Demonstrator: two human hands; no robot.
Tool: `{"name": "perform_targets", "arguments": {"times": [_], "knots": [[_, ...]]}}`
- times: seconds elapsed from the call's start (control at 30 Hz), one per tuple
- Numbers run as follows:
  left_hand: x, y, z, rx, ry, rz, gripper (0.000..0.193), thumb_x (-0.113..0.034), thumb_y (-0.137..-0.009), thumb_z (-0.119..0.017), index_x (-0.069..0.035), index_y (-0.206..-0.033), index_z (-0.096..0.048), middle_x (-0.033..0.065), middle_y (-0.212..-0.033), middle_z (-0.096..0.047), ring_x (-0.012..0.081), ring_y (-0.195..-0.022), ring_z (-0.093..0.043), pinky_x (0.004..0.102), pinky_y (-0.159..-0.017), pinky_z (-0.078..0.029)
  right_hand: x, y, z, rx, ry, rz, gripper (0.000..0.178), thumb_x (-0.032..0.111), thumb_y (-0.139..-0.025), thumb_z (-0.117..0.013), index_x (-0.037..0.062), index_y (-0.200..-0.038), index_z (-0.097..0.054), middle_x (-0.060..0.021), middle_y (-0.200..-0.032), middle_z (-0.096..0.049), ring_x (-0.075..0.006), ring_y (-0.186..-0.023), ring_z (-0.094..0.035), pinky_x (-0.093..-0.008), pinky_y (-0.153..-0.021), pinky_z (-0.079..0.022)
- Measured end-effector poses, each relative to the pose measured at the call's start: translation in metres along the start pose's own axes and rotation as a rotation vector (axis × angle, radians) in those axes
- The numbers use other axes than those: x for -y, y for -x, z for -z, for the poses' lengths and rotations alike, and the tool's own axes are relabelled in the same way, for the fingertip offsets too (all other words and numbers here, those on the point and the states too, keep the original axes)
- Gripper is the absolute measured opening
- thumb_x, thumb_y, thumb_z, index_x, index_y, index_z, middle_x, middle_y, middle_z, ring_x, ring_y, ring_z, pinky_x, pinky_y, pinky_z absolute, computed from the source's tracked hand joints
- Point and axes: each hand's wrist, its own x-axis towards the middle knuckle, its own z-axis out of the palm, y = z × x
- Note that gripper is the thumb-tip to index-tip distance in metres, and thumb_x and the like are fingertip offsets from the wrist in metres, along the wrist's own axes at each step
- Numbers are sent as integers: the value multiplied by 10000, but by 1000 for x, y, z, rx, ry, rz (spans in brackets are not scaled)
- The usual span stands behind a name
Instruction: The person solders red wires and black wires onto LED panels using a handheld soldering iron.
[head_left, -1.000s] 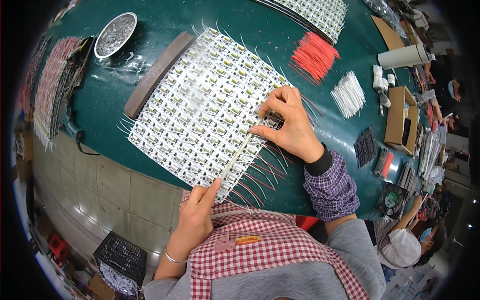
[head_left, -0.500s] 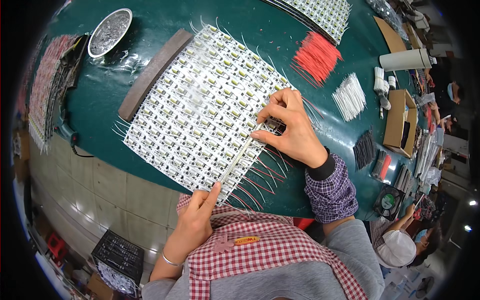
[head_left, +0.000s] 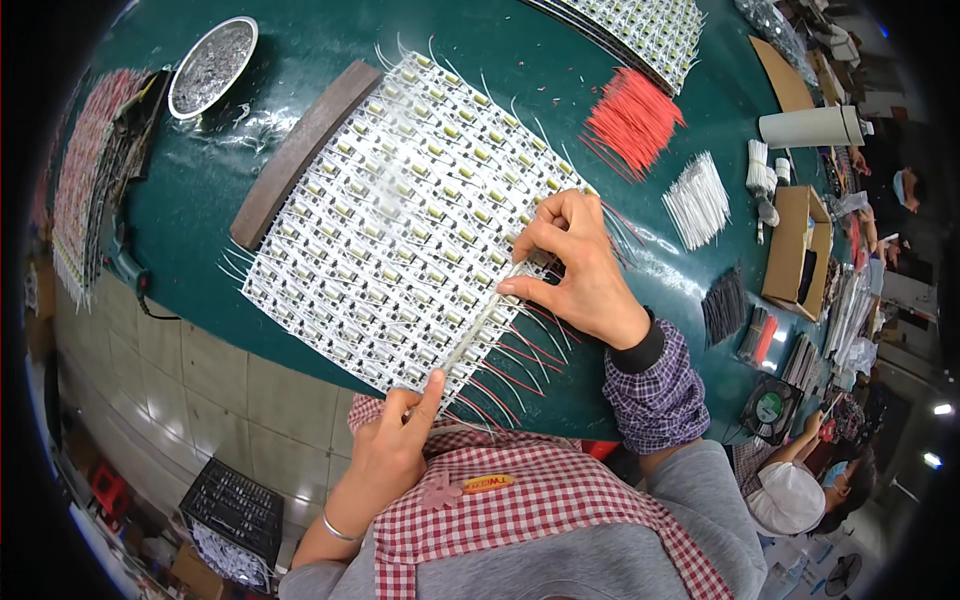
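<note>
A large white circuit board panel [head_left: 390,215], covered with rows of small yellow-green and black components, lies slanted on the green table. White wires stick out along its edges, and red and white ones fan from its near right side. A thin pale strip [head_left: 470,338] runs along that side. My right hand [head_left: 575,265] pinches the strip's far end between thumb and index finger. At its near end, my left hand [head_left: 402,425] has its index finger stretched onto the strip and the other fingers curled. The left thumb is mostly hidden.
A dark bar [head_left: 305,150] lies along the panel's left edge. Beyond are a metal bowl of scraps [head_left: 250,60], red wires [head_left: 632,122], white wires [head_left: 697,200] and black wires [head_left: 724,305]. Another panel stack [head_left: 645,35] is at the back; a cardboard box [head_left: 790,250] stands right.
The whole view has shifted slightly. Both hands keep their places on the strip, with the right thumb and index finger still pinched.
</note>
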Motion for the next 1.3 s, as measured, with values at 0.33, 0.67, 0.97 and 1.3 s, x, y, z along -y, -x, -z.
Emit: {"name": "perform_targets", "arguments": {"times": [0.33, 0.67, 0.97, 1.3], "knots": [[-13, 0, 1, 90, -431, 12, 702, -16, -734, -608, -77, -1424, -496, 46, -865, -556, 175, -452, -524, 334, -402, -406, 0, 5, 0, -19, 25, 29, 302, 219, -654, -853, 105, -799, -614, -55, -967, -489, -278, -975, -428, -408, -861, -361], [-4, 2, 0, 33, -263, -46, 678, 62, -727, -591, -26, -1395, -514, 76, -828, -515, 180, -540, -538, 325, -468, -434, -7, 4, 5, -200, -90, 62, 213, 148, -719, -803, 80, -817, -626, -77, -969, -526, -270, -963, -470, -374, -850, -392], [5, 30, -16, -339, 370, 287, 402, 91, -902, -463, 54, -1291, -560, 94, -843, -524, 136, -546, -494, 278, -486, -393, -53, -41, 4, -386, 99, -42, 365, 210, -746, -779, 11, -1011, -626, -167, -997, -573, -351, -986, -514, -432, -862, -442], [4, 14, -18, -389, 375, 223, 377, 97, -926, -424, 68, -1278, -555, 88, -867, -521, 113, -560, -496, 260, -497, -404, -48, -47, -10, -482, 133, -97, 159, 74, -753, -661, 20, -871, -568, -157, -918, -523, -337, -937, -525, -431, -783, -453]]}}
